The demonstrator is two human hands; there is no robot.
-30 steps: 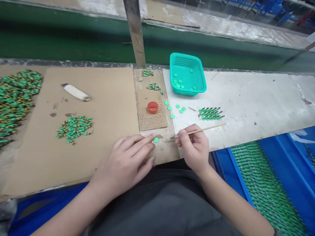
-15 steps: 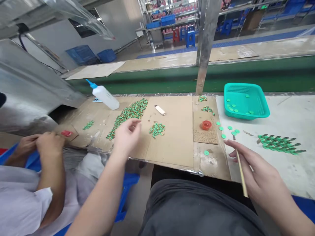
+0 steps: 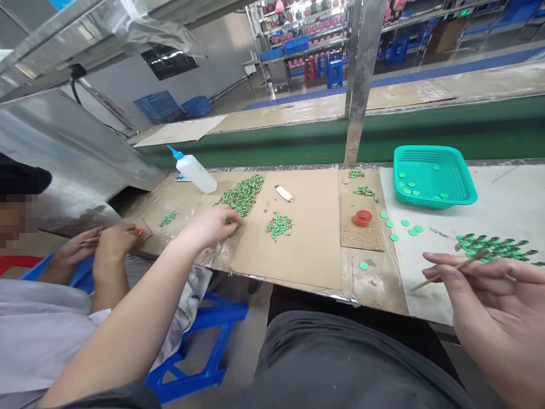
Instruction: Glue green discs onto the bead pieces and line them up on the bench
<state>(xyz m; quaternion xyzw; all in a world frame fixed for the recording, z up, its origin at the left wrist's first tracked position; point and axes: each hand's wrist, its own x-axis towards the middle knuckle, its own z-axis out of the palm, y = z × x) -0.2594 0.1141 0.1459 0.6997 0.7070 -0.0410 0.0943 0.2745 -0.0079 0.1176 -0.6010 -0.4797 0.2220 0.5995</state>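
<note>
My left hand (image 3: 215, 224) is at the near edge of a large pile of small green-and-orange pieces (image 3: 242, 196), with its fingertips curled together down at the pieces. What those fingertips pinch, if anything, is hidden. A thin wooden stick (image 3: 430, 280) lies slantwise between the thumb and fingers of my right hand (image 3: 489, 301), above the white sheet at the right. Just beyond that hand stand rows of green discs with dark tops (image 3: 494, 247), partly covered by it. Several loose green discs (image 3: 406, 223) lie to its left. A smaller heap of the green pieces (image 3: 279, 226) sits on the cardboard.
A turquoise basket (image 3: 470, 196) holds several green discs. Nearer the middle are a red cap (image 3: 363, 218), a white-handled cutter (image 3: 284, 193) and a white squeeze bottle (image 3: 198, 173). A metal post (image 3: 357, 85) rises behind. At left, a co-worker's hands (image 3: 114, 241) are at the table.
My left hand has moved slightly right and down onto the pile, fingers closing. My right hand has drawn right, away from the loose discs, and the stick has turned from steep to nearly level.
</note>
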